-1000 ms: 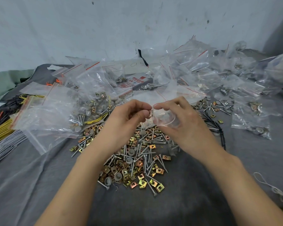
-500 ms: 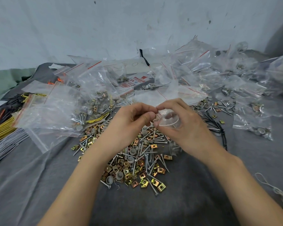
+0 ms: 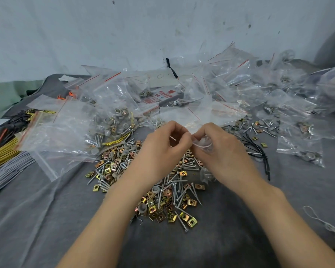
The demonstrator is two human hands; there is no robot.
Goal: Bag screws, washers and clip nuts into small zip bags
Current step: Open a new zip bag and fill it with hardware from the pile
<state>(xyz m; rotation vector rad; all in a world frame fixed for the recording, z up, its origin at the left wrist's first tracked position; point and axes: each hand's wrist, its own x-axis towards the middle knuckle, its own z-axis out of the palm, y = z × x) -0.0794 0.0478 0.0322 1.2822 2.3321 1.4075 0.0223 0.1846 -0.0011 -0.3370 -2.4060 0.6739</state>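
I read the grey cloth (image 3: 46,219) as a catch-all beneath the hardware pile (image 3: 170,200), so nothing rolls. Behind that pile, filled zip bags (image 3: 240,84) heap out of the way. Directly above it, left hand (image 3: 161,153) and right hand (image 3: 226,155) both pinch the small zip bag (image 3: 204,144) at its mouth, likely working it open for loading.

Clip nuts (image 3: 192,222): brassy gold and copper; screws (image 3: 174,192): silver; washers (image 3: 155,189): grey; zip bags (image 3: 62,132): clear, red-striped seals; cloth (image 3: 37,219): dark grey.
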